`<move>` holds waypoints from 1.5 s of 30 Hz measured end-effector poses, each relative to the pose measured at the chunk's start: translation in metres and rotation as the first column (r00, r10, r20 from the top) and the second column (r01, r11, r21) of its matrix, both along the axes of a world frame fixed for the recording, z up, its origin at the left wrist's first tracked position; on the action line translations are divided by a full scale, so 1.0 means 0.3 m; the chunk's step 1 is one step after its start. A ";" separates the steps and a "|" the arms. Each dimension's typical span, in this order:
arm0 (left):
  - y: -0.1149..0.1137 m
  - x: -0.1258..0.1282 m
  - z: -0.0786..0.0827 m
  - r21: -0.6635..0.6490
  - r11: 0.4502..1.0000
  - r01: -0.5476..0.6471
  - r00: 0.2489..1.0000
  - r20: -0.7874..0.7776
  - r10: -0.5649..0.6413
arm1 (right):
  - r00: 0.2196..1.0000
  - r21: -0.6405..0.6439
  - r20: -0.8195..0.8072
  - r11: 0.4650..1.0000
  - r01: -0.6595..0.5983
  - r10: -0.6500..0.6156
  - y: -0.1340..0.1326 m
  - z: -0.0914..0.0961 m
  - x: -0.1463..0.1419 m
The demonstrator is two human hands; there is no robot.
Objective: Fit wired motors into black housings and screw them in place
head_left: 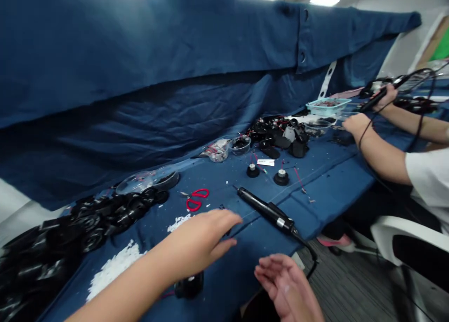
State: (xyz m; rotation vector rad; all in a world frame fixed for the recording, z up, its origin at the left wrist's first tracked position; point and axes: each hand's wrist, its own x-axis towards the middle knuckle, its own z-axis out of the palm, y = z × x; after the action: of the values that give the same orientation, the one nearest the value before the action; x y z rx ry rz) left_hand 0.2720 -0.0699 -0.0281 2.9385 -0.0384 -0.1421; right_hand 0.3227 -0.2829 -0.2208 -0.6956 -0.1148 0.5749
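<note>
My left hand [213, 233] reaches over the blue cloth, fingers stretched and thumb apart; a dark bit shows behind its fingers, too small to make out. Low at the front edge, my right hand [284, 287] is turned palm up, loosely curled and holding nothing. Beneath my left forearm sits a round black part [189, 285] with a red wire. A black electric screwdriver [264, 209] lies beyond my hands, its cord running over the table edge. Red-handled scissors [198, 199] rest to the left of it. Two black parts with silver motors [281, 176] stand farther back.
Black plastic parts [91, 224] are heaped at left, beside small white pieces [114, 268]. Clear tubs [240, 145] and a dark pile of parts [277, 135] line the back. At right, a co-worker's hands [358, 125] hold a black corded tool. A white chair [410, 228] stands there.
</note>
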 end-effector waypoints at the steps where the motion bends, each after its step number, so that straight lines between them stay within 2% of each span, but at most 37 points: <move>1: -0.002 0.087 -0.014 -0.004 0.998 0.060 0.998 0.008 -0.060 | 0.998 0.038 -0.051 0.999 -0.025 0.027 0.001 -0.008 0.028; 4: 0.013 0.323 -0.085 0.017 0.984 0.175 0.984 0.011 -0.175 | 0.986 0.119 -0.153 0.992 -0.051 0.070 0.008 0.003 0.094; 6: 0.037 0.428 -0.132 0.039 0.974 0.221 0.975 -0.007 -0.221 | 0.976 0.150 -0.203 0.987 -0.050 0.081 0.007 0.020 0.116; 8: 0.062 0.481 -0.161 0.044 0.965 0.260 0.966 -0.022 -0.259 | 0.961 0.185 -0.253 0.981 -0.063 0.109 -0.002 0.033 0.124; 10: 0.080 0.489 -0.165 0.027 0.956 0.291 0.957 -0.028 -0.290 | 0.931 0.206 -0.323 0.973 -0.106 0.170 -0.015 0.043 0.127; 12: 0.081 0.462 -0.142 -0.009 0.953 0.303 0.953 -0.020 -0.303 | 0.893 0.220 -0.377 0.960 -0.173 0.247 -0.026 0.060 0.131; 14: 0.060 0.418 -0.100 -0.055 0.955 0.291 0.957 0.000 -0.292 | 0.896 0.223 -0.375 0.961 -0.161 0.237 -0.023 0.096 0.138; 18: -0.033 0.338 0.008 -0.154 0.953 0.259 0.966 0.020 -0.259 | 0.948 0.188 -0.318 0.977 0.099 -0.035 0.032 0.219 0.171; 20: -0.082 0.315 0.054 -0.198 0.949 0.245 0.968 -0.003 -0.250 | 0.956 0.193 -0.280 0.971 0.141 -0.083 0.066 0.270 0.199; 23: -0.114 0.279 0.097 -0.248 0.950 0.192 0.978 -0.030 -0.205 | 0.960 0.173 -0.233 0.965 0.195 -0.152 0.094 0.292 0.246; 25: -0.093 0.235 0.104 -0.240 0.966 0.100 0.995 0.026 -0.097 | 0.956 0.147 -0.236 0.966 0.211 -0.173 0.095 0.282 0.271; 27: -0.042 0.168 0.090 -0.200 0.978 -0.062 0.991 0.108 0.084 | 0.953 0.129 -0.245 0.969 0.213 -0.177 0.087 0.270 0.287; 29: 0.020 0.088 0.049 -0.138 0.961 -0.240 0.959 0.122 0.257 | 0.953 0.107 -0.254 0.975 0.196 -0.163 0.078 0.267 0.295; 31: 0.073 0.015 -0.012 -0.049 0.942 -0.333 0.939 0.078 0.336 | 0.953 0.085 -0.262 0.980 0.179 -0.151 0.073 0.271 0.295; 34: 0.117 -0.054 -0.108 -0.027 0.933 -0.358 0.932 0.050 0.359 | 0.953 0.064 -0.264 0.983 0.171 -0.148 0.075 0.280 0.290; 37: 0.135 -0.075 -0.171 -0.048 0.936 -0.350 0.935 0.048 0.352 | 0.958 0.070 -0.240 0.981 0.180 -0.159 0.080 0.280 0.287; 45: 0.171 -0.060 -0.216 -0.129 0.951 -0.281 0.955 0.058 0.290 | 0.970 0.102 -0.212 0.985 0.142 -0.118 0.076 0.270 0.294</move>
State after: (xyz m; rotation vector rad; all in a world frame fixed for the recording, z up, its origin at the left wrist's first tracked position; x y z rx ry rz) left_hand 0.2542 -0.0186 -0.0928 2.7899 0.3539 0.0164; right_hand 0.4109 -0.2601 -0.1397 -0.5230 0.0890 0.5059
